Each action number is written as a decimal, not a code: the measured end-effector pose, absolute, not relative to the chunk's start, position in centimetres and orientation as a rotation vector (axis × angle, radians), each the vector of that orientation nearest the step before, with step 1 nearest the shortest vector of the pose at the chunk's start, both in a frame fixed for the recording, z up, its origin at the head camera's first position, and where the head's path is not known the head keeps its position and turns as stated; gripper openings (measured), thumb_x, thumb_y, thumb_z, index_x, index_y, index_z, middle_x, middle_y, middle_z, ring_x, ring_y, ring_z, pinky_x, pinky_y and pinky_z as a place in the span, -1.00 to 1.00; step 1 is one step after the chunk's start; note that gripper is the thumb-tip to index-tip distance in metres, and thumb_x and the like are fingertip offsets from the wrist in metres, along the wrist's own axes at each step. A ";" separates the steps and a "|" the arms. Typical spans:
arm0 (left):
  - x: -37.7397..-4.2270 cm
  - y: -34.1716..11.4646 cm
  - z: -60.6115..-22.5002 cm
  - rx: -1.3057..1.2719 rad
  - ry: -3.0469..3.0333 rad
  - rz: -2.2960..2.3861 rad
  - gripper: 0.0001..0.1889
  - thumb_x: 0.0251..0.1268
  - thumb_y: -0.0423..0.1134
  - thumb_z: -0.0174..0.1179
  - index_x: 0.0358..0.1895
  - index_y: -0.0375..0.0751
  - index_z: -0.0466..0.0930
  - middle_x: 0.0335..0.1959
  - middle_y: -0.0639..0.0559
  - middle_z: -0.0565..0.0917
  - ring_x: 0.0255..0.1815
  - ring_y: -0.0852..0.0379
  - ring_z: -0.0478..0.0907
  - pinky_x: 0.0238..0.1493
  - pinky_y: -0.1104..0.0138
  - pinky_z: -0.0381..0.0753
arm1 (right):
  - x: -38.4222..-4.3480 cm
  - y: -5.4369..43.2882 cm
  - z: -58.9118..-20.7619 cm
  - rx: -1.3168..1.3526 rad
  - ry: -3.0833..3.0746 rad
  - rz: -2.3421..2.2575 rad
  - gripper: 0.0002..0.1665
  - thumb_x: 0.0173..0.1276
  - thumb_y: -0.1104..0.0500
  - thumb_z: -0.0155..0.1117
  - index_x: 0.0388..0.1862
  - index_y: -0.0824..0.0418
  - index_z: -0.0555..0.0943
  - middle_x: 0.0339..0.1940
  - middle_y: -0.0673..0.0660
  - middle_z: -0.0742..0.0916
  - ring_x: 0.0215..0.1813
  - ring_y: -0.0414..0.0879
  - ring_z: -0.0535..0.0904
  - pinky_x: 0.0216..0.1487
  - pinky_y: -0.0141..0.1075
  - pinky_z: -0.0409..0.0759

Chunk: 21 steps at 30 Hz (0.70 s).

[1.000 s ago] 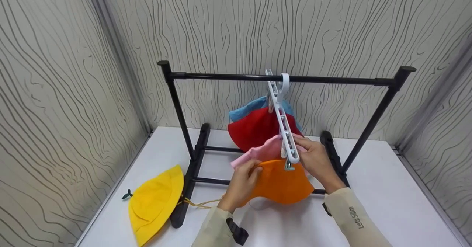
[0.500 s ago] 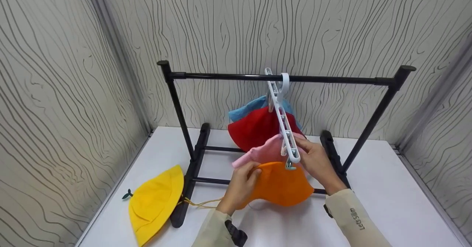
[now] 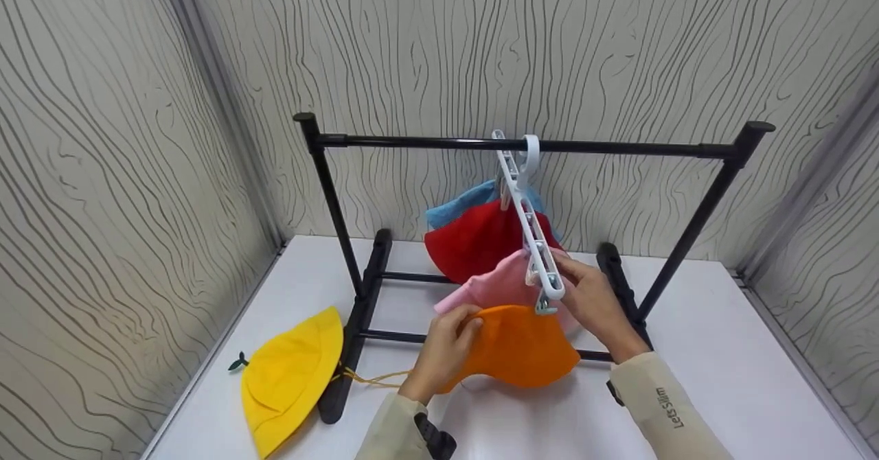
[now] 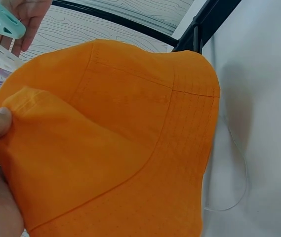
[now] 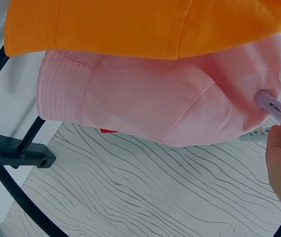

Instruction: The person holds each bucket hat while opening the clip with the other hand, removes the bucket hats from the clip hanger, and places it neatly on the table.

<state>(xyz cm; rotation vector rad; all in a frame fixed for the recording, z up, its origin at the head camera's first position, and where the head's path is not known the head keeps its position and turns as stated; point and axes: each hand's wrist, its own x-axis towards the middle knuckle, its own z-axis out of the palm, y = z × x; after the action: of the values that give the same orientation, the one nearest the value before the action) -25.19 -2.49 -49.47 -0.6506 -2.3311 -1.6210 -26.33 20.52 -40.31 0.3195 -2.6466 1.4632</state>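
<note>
My left hand (image 3: 443, 350) pinches the edge of an orange hat (image 3: 525, 350), thumb on the near side. The hat hangs loosely below the front end of a white clip hanger (image 3: 553, 290). A mint-green clip (image 4: 7, 22) and a white one dangle from that end, above the hat in the left wrist view. Behind it a pink hat (image 3: 491, 287) hangs from a lilac clip (image 5: 271, 104). My right hand (image 3: 596, 302) is at the hanger's right side, its fairly straight fingertips beside the lilac clip in the right wrist view.
The hanger hooks over a black rack's top bar (image 3: 426, 144). A red hat (image 3: 474, 240) and a blue hat (image 3: 457, 209) hang farther back. A yellow hat (image 3: 288, 381) with a cord (image 3: 374, 381) lies at the left, by the rack's foot. Patterned panels enclose the white table.
The hanger's front end has swung slightly right, with my right hand following. The orange hat has dropped a little in my left hand, its top edge now lower against the front clip.
</note>
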 end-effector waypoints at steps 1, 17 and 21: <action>-25.2 -2.5 -49.5 -0.648 -2.336 -1.627 -0.87 0.37 -0.29 0.11 -0.12 -0.20 0.61 -0.26 0.02 0.65 -0.24 0.22 0.52 -0.08 0.47 0.60 | -26.3 20.6 -40.3 0.325 -2.641 1.470 -0.36 0.40 0.08 0.20 0.41 0.21 0.34 0.38 0.27 0.47 0.38 0.20 0.38 0.35 0.00 0.32; -24.9 -2.7 -49.6 -0.651 -2.373 -1.672 -0.85 0.36 -0.29 0.12 -0.09 -0.17 0.60 -0.23 0.04 0.63 -0.21 0.23 0.51 -0.02 0.48 0.59 | -25.9 20.8 -39.8 0.285 -2.636 1.471 -0.25 0.34 0.03 0.28 0.44 0.19 0.29 0.40 0.27 0.45 0.41 0.22 0.35 0.33 0.03 0.34; -24.9 -2.8 -49.7 -0.658 -2.372 -1.646 -0.86 0.37 -0.28 0.12 -0.11 -0.19 0.61 -0.23 0.02 0.65 -0.22 0.22 0.52 -0.04 0.46 0.60 | -25.7 20.8 -39.7 0.259 -2.638 1.476 -0.29 0.35 0.03 0.27 0.43 0.17 0.32 0.37 0.26 0.48 0.39 0.22 0.38 0.31 0.03 0.38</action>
<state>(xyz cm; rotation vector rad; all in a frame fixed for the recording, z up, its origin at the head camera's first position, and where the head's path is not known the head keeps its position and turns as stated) -24.91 -2.79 -49.73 -0.6577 -2.3716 -1.6455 -25.67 20.84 -39.65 0.2589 -2.6377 1.4757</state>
